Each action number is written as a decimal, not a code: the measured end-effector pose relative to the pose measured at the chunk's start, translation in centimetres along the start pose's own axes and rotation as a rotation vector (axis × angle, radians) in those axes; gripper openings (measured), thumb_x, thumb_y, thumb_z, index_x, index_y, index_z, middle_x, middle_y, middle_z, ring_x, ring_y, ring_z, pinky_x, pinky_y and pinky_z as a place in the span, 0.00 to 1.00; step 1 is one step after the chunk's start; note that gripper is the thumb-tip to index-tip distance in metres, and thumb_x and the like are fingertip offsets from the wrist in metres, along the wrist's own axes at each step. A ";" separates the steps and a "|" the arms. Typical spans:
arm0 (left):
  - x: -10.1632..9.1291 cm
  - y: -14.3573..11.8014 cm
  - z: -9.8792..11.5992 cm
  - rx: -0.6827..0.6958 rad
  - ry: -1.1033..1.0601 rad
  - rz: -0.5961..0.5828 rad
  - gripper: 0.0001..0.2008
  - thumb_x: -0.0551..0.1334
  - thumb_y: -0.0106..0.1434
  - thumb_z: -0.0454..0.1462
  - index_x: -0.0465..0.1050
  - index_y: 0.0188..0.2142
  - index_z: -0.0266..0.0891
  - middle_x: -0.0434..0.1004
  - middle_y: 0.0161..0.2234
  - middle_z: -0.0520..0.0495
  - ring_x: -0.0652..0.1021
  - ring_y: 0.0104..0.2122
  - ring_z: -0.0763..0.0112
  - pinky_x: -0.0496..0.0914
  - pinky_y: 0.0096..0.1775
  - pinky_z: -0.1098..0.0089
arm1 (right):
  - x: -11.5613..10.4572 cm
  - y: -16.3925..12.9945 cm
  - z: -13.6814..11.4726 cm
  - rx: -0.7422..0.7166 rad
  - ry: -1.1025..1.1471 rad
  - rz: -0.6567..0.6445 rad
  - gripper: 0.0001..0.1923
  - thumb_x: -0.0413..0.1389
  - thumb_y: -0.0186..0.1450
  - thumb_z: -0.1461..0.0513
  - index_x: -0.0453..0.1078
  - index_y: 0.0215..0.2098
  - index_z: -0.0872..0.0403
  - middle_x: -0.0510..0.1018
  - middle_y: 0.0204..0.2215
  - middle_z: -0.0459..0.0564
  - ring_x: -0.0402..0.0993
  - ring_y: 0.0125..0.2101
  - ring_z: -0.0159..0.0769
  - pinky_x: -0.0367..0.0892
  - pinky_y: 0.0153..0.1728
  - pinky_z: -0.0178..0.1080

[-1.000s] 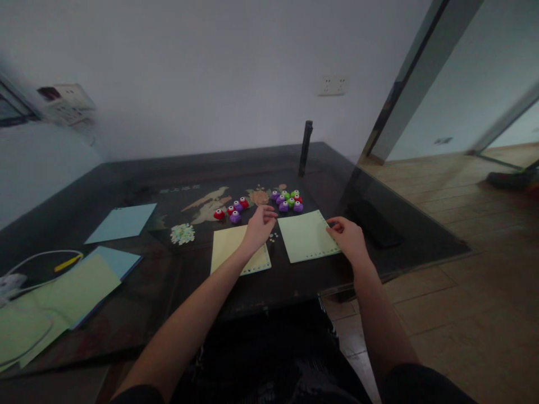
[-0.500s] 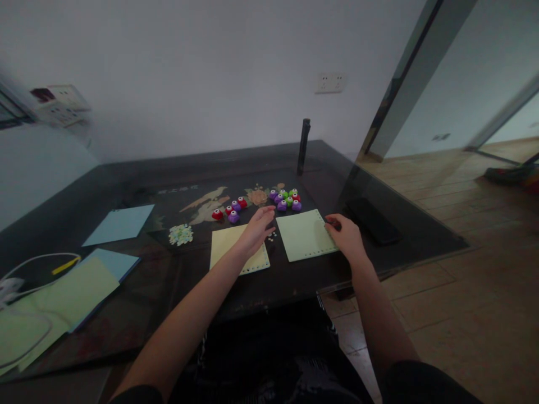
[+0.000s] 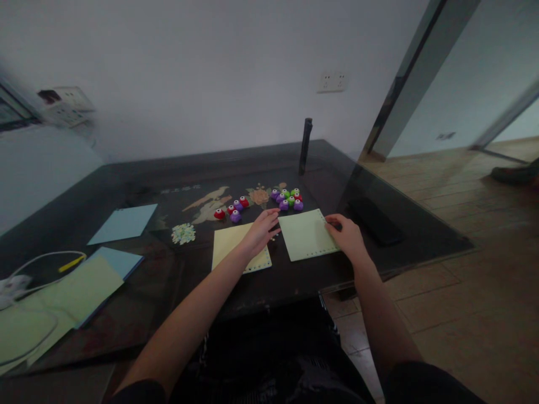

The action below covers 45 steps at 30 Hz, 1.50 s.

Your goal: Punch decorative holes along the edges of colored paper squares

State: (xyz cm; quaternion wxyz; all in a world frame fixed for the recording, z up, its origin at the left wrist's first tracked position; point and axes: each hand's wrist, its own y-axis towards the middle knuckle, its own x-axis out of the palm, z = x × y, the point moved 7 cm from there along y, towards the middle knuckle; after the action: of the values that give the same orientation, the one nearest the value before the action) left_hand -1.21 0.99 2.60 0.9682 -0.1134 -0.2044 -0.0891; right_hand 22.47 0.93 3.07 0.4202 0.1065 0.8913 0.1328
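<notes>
The fingers of the left hand [image 3: 260, 230] are loosely spread and hold nothing — they rest over the far right corner of the yellow sheet [image 3: 236, 247], fingertips reaching past its edge towards the gap between the two sheets. The right hand [image 3: 346, 235] is curled, its fingers pinching a small dark thing at the right edge of the green sheet [image 3: 306, 235]; what that thing is cannot be made out. Both sheets lie flat near the front edge of the dark glass table [image 3: 126, 179], side by side but apart, each with a punched row of holes along its near edge. Just beyond the green sheet sits a cluster of purple and green punches [image 3: 287, 198] — a second row of red and purple punches [image 3: 232, 211] lies beyond the yellow sheet. A small heap of paper bits [image 3: 183, 233] lies left of it.
</notes>
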 end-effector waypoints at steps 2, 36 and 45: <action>-0.1 0.1 -0.2 0.014 -0.002 -0.016 0.07 0.61 0.59 0.37 0.67 0.39 0.41 0.71 0.44 0.46 0.72 0.46 0.68 0.64 0.51 0.62 | 0.1 0.0 0.1 -0.012 0.005 0.003 0.11 0.53 0.58 0.63 0.72 0.39 0.55 0.79 0.35 0.53 0.73 0.36 0.40 0.66 0.39 0.42; -13.1 -5.0 6.0 0.409 1.528 0.121 0.24 0.61 0.56 0.48 0.69 0.49 0.38 0.67 0.50 0.37 0.66 0.52 0.53 0.58 0.54 0.55 | 13.6 1.0 -17.0 -0.655 -0.330 -0.467 0.27 0.56 0.62 0.53 0.66 0.54 0.61 0.69 0.52 0.61 0.63 0.50 0.51 0.61 0.48 0.47; -14.1 -4.3 5.4 0.374 1.520 0.109 0.28 0.65 0.50 0.49 0.70 0.49 0.42 0.67 0.48 0.39 0.65 0.51 0.51 0.58 0.52 0.54 | 13.7 0.8 -16.7 -0.652 -0.320 -0.447 0.24 0.60 0.58 0.53 0.70 0.49 0.56 0.72 0.47 0.59 0.64 0.47 0.51 0.62 0.43 0.46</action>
State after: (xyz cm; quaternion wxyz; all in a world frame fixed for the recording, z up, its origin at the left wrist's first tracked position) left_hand -16.85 0.06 2.31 0.8486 0.1339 0.5085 -0.0589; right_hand 1.00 3.34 3.71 0.5835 -0.2087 0.7272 0.2951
